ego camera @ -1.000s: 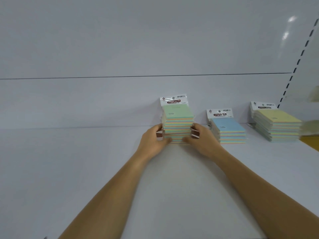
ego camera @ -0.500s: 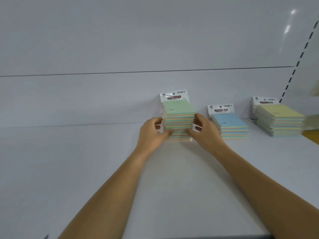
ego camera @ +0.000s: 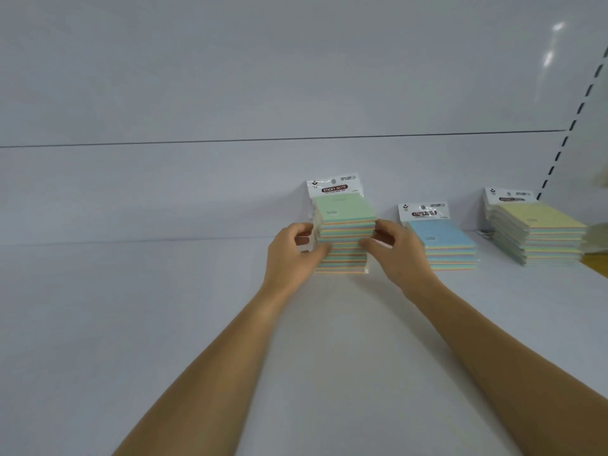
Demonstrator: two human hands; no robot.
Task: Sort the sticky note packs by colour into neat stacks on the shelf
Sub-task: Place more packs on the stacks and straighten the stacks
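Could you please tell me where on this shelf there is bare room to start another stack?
The white shelf is bare left of the green-topped stack, which both hands grip, left hand, right hand. Rightward it is crowded: blue-topped stack, then yellow-topped stack, with narrow gaps.

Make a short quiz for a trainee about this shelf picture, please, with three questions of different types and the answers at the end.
1. True or false: the blue-topped stack of sticky note packs is the tallest stack on the white shelf.
2. Multiple choice: which stack do the left hand and the right hand press between them? A) the green-topped stack of sticky note packs B) the blue-topped stack C) the yellow-topped stack of sticky note packs
3. Fill in: the yellow-topped stack stands to the ___ of the blue-topped one.

Key: 1 false; 2 A; 3 right
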